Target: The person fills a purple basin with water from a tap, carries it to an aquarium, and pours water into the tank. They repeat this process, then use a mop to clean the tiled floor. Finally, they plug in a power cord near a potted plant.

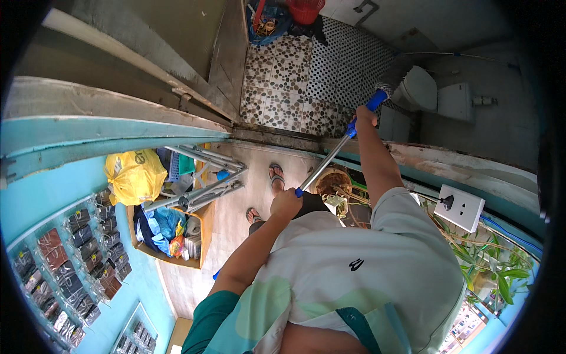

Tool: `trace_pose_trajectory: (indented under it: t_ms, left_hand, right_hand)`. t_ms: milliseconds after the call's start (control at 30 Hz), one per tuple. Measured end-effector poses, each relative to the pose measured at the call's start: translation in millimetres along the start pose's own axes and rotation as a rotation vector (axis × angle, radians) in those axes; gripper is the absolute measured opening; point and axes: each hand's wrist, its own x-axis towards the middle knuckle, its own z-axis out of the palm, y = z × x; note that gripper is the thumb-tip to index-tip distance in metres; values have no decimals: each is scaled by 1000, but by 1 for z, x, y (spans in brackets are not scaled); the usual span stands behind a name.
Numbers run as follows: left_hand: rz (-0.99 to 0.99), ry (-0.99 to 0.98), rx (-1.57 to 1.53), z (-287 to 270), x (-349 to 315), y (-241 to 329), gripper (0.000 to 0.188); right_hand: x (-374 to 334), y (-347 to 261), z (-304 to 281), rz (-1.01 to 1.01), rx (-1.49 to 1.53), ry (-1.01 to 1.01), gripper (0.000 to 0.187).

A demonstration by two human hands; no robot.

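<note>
A mop with a silver metal pole (pixel 325 163), blue fittings and a shaggy grey head (pixel 386 88) slants from my waist toward the upper right. My left hand (pixel 286 204) is closed round the pole by a blue collar, close to my body. Farther up, my right hand (pixel 366 116) grips the pole between two blue fittings, arm stretched out over the doorway. The mop head is beyond the threshold, next to a white toilet (pixel 420 88); shadow hides whether it touches anything. A blue piece shows under my left forearm.
Past the raised threshold (pixel 283 137) lies a pebble-patterned tile floor (pixel 283 94) with a red basket (pixel 305 10). A wooden box (pixel 206 227) of bags, folded metal legs (pixel 218 159) and a yellow bag (pixel 135 176) stand left. Plants (pixel 501 274) and a socket (pixel 460 207) are right.
</note>
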Motion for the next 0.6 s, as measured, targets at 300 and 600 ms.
trace_pose_trajectory:
  t_ms: [300,600]
  left_hand:
    - [426,137,-100,-63,57,94,35]
    - [651,71,-205,-159,103,232,31]
  right_hand:
    - [-71,-144,-93,-273,520,-567,23]
    - [-146,-332,-177,-520,747,-643,22]
